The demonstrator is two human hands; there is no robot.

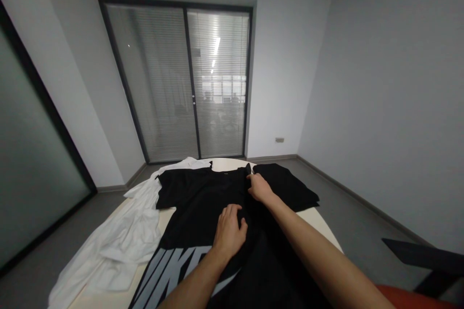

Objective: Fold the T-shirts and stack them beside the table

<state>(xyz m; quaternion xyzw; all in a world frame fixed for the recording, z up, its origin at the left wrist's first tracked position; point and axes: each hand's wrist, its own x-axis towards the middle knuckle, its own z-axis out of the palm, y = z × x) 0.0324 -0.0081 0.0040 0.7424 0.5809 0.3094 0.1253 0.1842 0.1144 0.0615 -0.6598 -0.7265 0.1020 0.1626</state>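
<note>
A black T-shirt [203,207] with large pale lettering lies spread on the table, its collar at the far side. My left hand [230,229] rests on the middle of the shirt, fingers slightly bent and thumb apart, holding nothing. At the shoulder near the collar, my right hand [259,188] pinches the shirt's fabric, and a small fold stands up at the fingertips. The shirt's right side is bunched in dark folds under my right forearm, and its edge there is hard to make out.
White garments [126,239] lie crumpled along the left of the pale table [322,224]. A folded black garment [284,183] sits at the far right. A dark chair armrest [424,253] and a red surface [406,295] are at the lower right. Glass doors with blinds stand beyond.
</note>
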